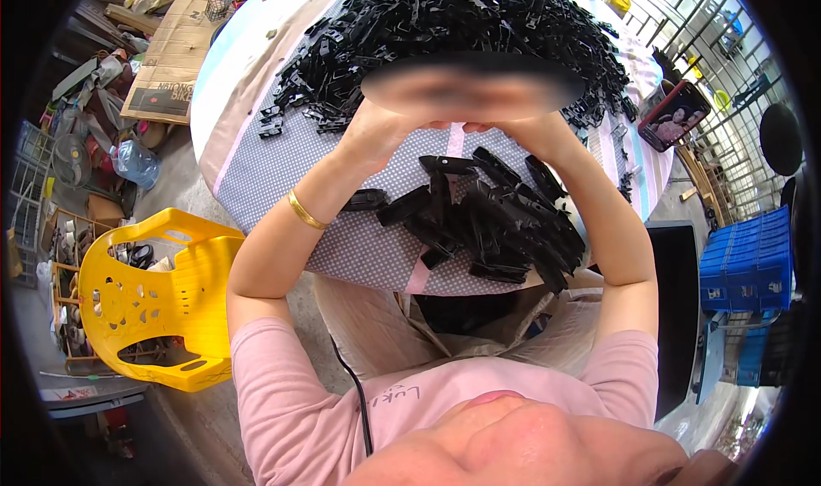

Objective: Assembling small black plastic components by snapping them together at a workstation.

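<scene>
My left hand (376, 135) and my right hand (534, 133) meet above the middle of the round table (256, 174). A blurred oval covers most of their fingers, so whatever they hold, if anything, is hidden. Just beyond them spreads a large heap of small, glossy black plastic pieces (462, 20). Closer to my body lies a smaller pile of longer black plastic pieces (505, 221), near the table's front edge. One of these long pieces (365, 199) rests apart, beside my left forearm.
A yellow plastic chair (201, 293) stands at the left, with a cardboard box (167, 67) and a clear water jug (135, 162) behind it. At the table's right edge a phone (676, 116) leans upright. Blue crates (746, 263) stand farther right.
</scene>
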`<state>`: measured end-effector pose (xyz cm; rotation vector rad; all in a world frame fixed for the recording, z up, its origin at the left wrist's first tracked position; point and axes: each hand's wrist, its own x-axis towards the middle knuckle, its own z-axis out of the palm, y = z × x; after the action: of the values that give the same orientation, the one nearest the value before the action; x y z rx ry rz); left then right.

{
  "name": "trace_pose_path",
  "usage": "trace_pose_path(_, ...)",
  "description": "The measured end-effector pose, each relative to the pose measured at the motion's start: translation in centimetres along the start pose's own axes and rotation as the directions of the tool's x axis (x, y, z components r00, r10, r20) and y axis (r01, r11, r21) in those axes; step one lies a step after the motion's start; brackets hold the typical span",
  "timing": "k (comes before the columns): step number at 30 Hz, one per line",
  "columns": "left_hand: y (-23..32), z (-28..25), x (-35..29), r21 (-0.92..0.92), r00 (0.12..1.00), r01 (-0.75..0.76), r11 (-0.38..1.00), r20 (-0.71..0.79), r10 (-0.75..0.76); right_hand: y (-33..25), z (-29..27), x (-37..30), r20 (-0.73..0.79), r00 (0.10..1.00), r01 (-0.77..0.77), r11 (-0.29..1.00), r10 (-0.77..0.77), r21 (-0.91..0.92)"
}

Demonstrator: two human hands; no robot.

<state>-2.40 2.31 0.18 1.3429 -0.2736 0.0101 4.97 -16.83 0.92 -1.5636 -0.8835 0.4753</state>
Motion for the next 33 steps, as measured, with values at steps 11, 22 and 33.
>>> trace_pose_path(11,0.2,1.7,-1.0,0.483,0.778,-0.517,0.707,0.609,0.153,3.9,-7.4,7.7,-0.476,0.808,-0.356,0.356,-0.346,-0.864)
trace_pose_path(22,-1.4,-0.8,0.7,0.168,0.984,-0.141,0.976,-0.084,0.157,-2.5,-2.6,3.4,-0.161,0.98,0.069,0.964,-0.113,-0.255)
trace_pose_path(33,-0.4,-0.3,0.7,0.047,0.994,0.096,0.994,-0.06,-0.093,1.0,-1.2,-0.6,-0.18,0.979,-0.151,0.253,-0.095,-0.956)
